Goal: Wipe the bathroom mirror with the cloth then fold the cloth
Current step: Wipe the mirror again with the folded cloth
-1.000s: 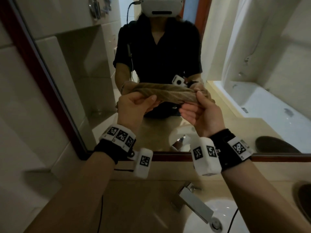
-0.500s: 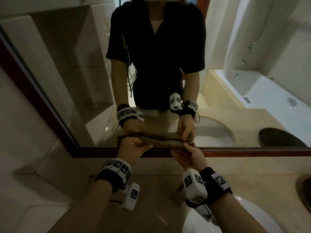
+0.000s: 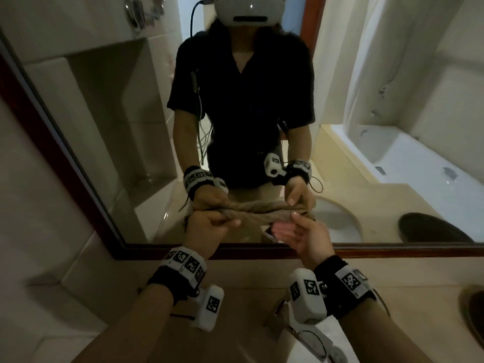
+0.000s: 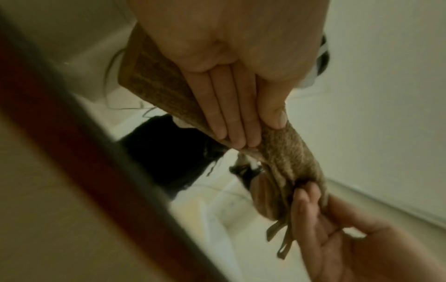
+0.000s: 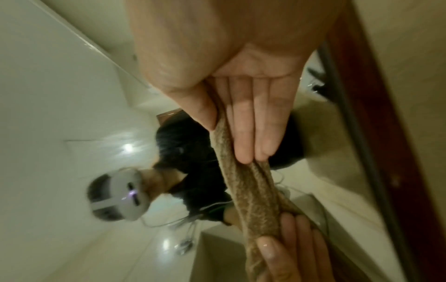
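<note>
A brown cloth (image 3: 259, 217) is bunched into a narrow band and stretched level between my two hands, close in front of the lower part of the mirror (image 3: 117, 127). My left hand (image 3: 209, 226) pinches its left end between thumb and fingers (image 4: 231, 122). My right hand (image 3: 301, 231) pinches the right end between thumb and fingers (image 5: 251, 133). In the left wrist view the cloth (image 4: 284, 152) runs down to the right hand, with a loop tag hanging near it. In the right wrist view the cloth (image 5: 251, 194) runs down to the left hand. The mirror reflects both hands and the cloth.
The mirror has a dark red-brown frame (image 3: 65, 158). Below it lie a beige counter (image 3: 248, 289), a chrome tap (image 3: 301, 334) and a white basin (image 3: 340, 344). A dark dish (image 3: 474, 313) sits at the right edge. A bathtub shows in the reflection on the right.
Both hands brought the stretched cloth down from chest height to just above the mirror's lower frame edge. The head view tilted down and then back up. The grip on both ends stayed.
</note>
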